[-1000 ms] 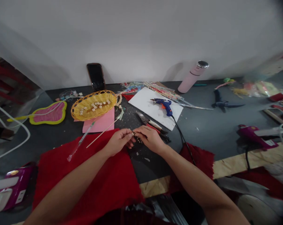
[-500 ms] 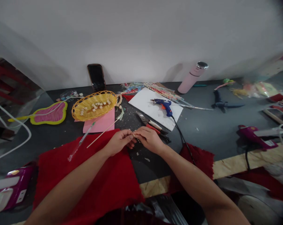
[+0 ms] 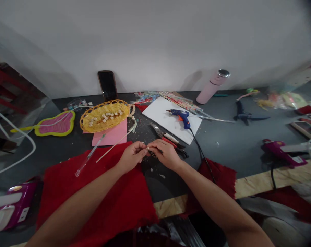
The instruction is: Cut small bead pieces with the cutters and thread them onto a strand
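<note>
Hands, 2: the left hand and the right hand met at the fingertips, both pinching 1 small pale piece over the dark table. Pliers, 1 pair, lay just beyond the right hand. Glue gun, blue, 1, rested on a white board. Basket, yellow, 1, held pale cubes. Red cloth, 1, lay beneath the left forearm

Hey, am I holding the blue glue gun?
No, the glue gun lies on the white board, while your left hand and right hand meet at a small pale piece.
</note>
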`<state>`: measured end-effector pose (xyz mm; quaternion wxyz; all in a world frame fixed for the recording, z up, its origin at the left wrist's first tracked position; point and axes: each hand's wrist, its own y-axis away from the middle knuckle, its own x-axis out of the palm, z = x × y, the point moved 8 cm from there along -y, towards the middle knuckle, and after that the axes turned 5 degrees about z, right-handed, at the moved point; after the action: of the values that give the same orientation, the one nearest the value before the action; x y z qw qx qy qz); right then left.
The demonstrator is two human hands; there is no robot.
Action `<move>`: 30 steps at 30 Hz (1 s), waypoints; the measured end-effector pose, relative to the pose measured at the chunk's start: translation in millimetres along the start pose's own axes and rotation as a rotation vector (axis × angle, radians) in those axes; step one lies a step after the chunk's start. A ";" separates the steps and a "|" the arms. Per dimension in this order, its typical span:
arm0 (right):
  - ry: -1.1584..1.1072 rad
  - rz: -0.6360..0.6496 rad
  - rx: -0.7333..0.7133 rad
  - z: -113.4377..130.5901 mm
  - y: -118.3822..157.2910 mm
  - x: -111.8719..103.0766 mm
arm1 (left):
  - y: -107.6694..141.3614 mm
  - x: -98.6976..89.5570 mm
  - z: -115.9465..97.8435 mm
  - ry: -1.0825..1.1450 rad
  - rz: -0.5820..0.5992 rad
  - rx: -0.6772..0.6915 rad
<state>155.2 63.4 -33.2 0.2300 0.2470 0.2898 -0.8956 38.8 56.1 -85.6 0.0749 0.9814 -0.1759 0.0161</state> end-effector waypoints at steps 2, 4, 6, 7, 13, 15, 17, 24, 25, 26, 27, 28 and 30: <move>-0.010 -0.002 0.001 -0.1 0.4 0.3 | 0.1 -0.6 -0.1 -0.009 0.000 -0.003; -0.019 0.000 0.004 -0.7 0.9 0.9 | 0.0 -0.7 0.0 -0.019 0.007 -0.011; -0.019 0.002 0.019 -2.6 1.6 1.5 | 0.0 -0.2 0.0 -0.025 0.021 -0.017; -0.018 0.003 0.028 -3.9 1.9 1.7 | 0.0 0.1 0.1 -0.024 0.028 -0.019; -0.024 0.007 0.079 -8.9 2.4 1.9 | 0.8 -2.1 2.5 -0.002 0.011 -0.036; -0.032 0.019 0.095 -9.2 2.0 2.8 | 0.8 -2.5 2.4 -0.006 0.006 -0.031; -0.051 0.030 0.115 -10.0 2.0 4.4 | 0.5 -2.6 2.4 -0.006 0.006 -0.025; -0.102 0.040 0.165 -15.3 3.6 7.5 | -0.5 -3.8 4.4 0.007 -0.004 -0.005; -0.102 0.040 0.166 -15.3 3.6 7.3 | -0.6 -3.9 5.1 0.013 -0.006 -0.010; -0.101 0.040 0.165 -14.9 3.6 7.0 | -0.6 -3.9 6.0 0.019 -0.007 -0.018; -0.100 0.039 0.165 -14.4 3.4 6.4 | -0.7 -3.9 6.6 0.025 -0.008 -0.026; -0.097 0.036 0.163 -13.6 3.3 5.8 | -0.7 -4.1 7.0 0.028 -0.010 -0.031; -0.089 0.033 0.154 -11.6 2.8 4.7 | -0.6 -4.4 6.8 0.027 -0.013 -0.035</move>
<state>156.7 67.5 -45.2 0.2377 0.2289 0.2053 -0.9214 34.8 57.2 -92.6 0.0948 0.9808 -0.1685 0.0256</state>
